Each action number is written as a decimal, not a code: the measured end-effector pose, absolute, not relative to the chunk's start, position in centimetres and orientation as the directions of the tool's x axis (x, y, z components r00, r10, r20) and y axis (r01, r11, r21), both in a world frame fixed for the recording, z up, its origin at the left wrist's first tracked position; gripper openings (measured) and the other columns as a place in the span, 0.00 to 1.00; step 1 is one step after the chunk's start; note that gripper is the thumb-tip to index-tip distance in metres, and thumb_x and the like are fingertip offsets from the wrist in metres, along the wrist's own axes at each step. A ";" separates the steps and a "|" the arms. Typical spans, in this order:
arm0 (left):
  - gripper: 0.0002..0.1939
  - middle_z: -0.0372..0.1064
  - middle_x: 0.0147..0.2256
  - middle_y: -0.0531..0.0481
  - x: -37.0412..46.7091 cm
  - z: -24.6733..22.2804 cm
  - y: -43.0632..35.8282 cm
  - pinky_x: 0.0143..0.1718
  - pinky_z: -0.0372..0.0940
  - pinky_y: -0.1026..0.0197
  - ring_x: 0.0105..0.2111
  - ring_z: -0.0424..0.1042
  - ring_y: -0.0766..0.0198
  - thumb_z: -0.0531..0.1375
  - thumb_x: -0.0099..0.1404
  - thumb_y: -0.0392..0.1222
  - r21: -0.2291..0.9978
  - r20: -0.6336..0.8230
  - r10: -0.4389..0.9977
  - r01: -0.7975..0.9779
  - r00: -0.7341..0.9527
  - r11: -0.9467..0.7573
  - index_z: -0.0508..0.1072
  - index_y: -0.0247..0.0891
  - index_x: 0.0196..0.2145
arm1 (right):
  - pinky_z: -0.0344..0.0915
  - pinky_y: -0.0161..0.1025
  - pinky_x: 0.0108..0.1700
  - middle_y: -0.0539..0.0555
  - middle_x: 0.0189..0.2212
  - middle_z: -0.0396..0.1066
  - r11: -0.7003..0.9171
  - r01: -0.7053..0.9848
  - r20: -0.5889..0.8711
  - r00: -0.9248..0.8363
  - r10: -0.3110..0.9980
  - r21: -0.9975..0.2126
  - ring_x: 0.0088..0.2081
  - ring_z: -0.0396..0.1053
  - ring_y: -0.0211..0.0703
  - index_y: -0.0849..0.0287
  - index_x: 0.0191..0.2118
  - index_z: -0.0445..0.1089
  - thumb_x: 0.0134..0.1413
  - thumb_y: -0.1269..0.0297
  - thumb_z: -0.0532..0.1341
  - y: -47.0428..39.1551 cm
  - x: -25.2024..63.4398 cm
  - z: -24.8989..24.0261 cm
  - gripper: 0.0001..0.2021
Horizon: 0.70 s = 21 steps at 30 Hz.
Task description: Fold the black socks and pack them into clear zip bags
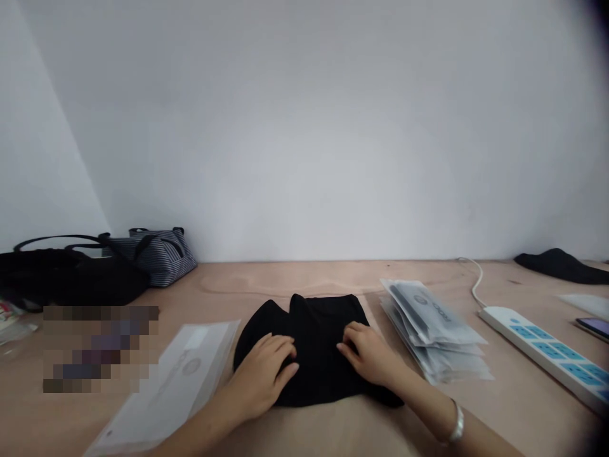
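A black cloth piece (318, 362) lies spread on the wooden table in front of me, with a raised crease near its far edge. My left hand (261, 374) rests on the left part of the cloth, its fingers bent and closed on the fabric, the thumb towards the middle. On the right part, my right hand (368, 352) curls its fingers and thumb at the fabric. The exact grip of the fingertips is hard to see against the black. A frosted plastic bag (190, 368) with a printed logo lies flat beside my left forearm.
To the right is a stack of filled frosted bags (432, 317), then a white power strip (542, 346) with a cable. A phone (594, 327) and another black cloth (561, 263) lie farther right. At the left stand a striped bag (169, 257) and a black bag (95, 282).
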<state>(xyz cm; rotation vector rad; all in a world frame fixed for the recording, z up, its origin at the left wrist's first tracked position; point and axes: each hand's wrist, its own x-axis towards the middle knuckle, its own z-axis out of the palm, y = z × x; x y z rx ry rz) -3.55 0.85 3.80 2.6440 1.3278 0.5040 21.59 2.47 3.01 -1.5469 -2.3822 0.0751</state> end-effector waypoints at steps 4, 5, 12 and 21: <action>0.28 0.44 0.60 0.44 -2.1 1.0 2.8 0.55 0.41 0.38 0.59 0.41 0.49 0.44 0.64 0.57 0.210 0.121 0.849 0.823 0.514 -0.528 0.51 0.44 0.58 | 0.43 0.54 0.56 0.62 0.59 0.46 0.448 0.873 0.099 -0.437 0.894 -0.193 0.59 0.42 0.56 0.62 0.58 0.52 0.56 0.47 0.46 5.3 21.1 1.1 0.30; 0.29 0.41 0.61 0.43 -2.1 0.5 2.7 0.54 0.40 0.36 0.59 0.38 0.47 0.43 0.64 0.59 0.205 0.094 0.863 0.839 0.496 -0.504 0.49 0.44 0.59 | 0.41 0.57 0.56 0.62 0.60 0.43 0.438 0.878 0.056 -0.436 0.898 -0.193 0.60 0.38 0.57 0.61 0.60 0.48 0.56 0.45 0.44 5.4 21.2 0.6 0.32; 0.32 0.38 0.61 0.43 -2.6 0.2 -1.6 0.53 0.39 0.33 0.59 0.37 0.44 0.44 0.62 0.61 0.229 0.018 0.867 0.842 0.498 -0.489 0.45 0.45 0.60 | 0.43 0.60 0.55 0.59 0.60 0.42 0.445 0.876 0.061 -0.441 0.895 -0.185 0.60 0.39 0.59 0.54 0.61 0.46 0.54 0.42 0.43 1.9 22.5 -0.9 0.32; 0.36 0.40 0.60 0.38 1.2 2.1 4.4 0.54 0.34 0.35 0.60 0.37 0.48 0.39 0.62 0.62 0.100 0.051 0.871 0.865 0.488 -0.491 0.49 0.33 0.59 | 0.39 0.55 0.57 0.61 0.60 0.43 0.312 0.932 0.016 -0.315 0.949 -0.185 0.60 0.38 0.54 0.60 0.60 0.47 0.56 0.44 0.41 7.6 21.3 0.3 0.32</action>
